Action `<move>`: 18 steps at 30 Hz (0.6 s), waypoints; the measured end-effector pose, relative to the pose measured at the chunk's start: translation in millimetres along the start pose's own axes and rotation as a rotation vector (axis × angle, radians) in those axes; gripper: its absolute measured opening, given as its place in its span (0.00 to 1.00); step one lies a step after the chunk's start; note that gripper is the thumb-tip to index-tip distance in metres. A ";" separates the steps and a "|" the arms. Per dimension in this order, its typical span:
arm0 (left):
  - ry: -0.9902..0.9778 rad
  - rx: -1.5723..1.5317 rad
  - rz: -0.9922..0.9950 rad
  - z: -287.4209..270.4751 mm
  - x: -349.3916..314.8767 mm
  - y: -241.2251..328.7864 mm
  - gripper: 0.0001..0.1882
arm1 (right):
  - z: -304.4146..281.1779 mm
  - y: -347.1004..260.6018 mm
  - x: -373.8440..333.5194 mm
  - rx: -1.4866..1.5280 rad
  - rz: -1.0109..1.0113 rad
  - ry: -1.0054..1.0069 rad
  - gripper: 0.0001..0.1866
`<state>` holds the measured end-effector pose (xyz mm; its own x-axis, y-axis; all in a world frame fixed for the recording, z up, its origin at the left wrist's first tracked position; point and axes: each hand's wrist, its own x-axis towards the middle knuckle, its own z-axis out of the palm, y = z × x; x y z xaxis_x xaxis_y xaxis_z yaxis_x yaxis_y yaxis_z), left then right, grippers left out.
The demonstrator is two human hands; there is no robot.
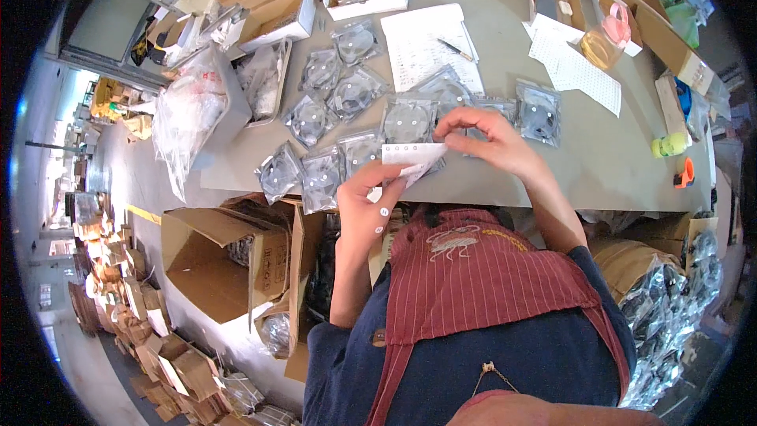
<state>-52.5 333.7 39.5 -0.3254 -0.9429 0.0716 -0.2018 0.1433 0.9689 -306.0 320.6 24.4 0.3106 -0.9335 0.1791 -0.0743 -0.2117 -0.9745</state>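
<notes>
My left hand (365, 199) grips a white sheet of small round stickers (406, 155), folded over, above the table's near edge. Two small white round stickers (382, 221) cling to the back of that hand near the wrist. At the sheet's right corner, the thumb and forefinger of my right hand (490, 140) are pinched together; whether a loose sticker is between them is too small to tell. Just beyond the sheet lies a clear plastic bag (408, 118) with a dark round part inside and white dots on it. Several similar bags (355, 93) spread to the left, and another bag (539, 113) lies to the right.
A pad of paper (426, 39) with a pen (456, 50) lies at the back. Printed sheets (579, 71) rest at the right, near a yellow-green bottle (669, 145) and an orange tape dispenser (684, 173). A plastic-lined bin (217, 102) stands left; an open carton (209, 268) sits below.
</notes>
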 end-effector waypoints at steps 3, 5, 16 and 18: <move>-0.029 -0.052 -0.013 -1.7 -0.9 3.3 0.11 | -2.8 -3.5 -1.3 -0.019 0.095 -0.152 0.08; -0.040 -0.074 -0.034 -3.1 -1.1 4.4 0.11 | -2.3 -1.7 -1.7 0.067 0.116 -0.105 0.08; -0.182 -0.115 0.067 -9.4 -0.7 1.6 0.09 | -19.2 -2.7 17.9 0.309 0.016 0.286 0.10; -0.204 -0.136 0.051 -9.6 0.2 0.1 0.10 | -14.8 -2.1 17.4 0.336 0.024 0.261 0.09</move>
<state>-43.7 330.6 41.9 -0.5143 -0.8534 0.0850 -0.0590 0.1341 0.9892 -314.5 300.5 31.5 0.0593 -0.9880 0.1424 0.2478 -0.1236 -0.9609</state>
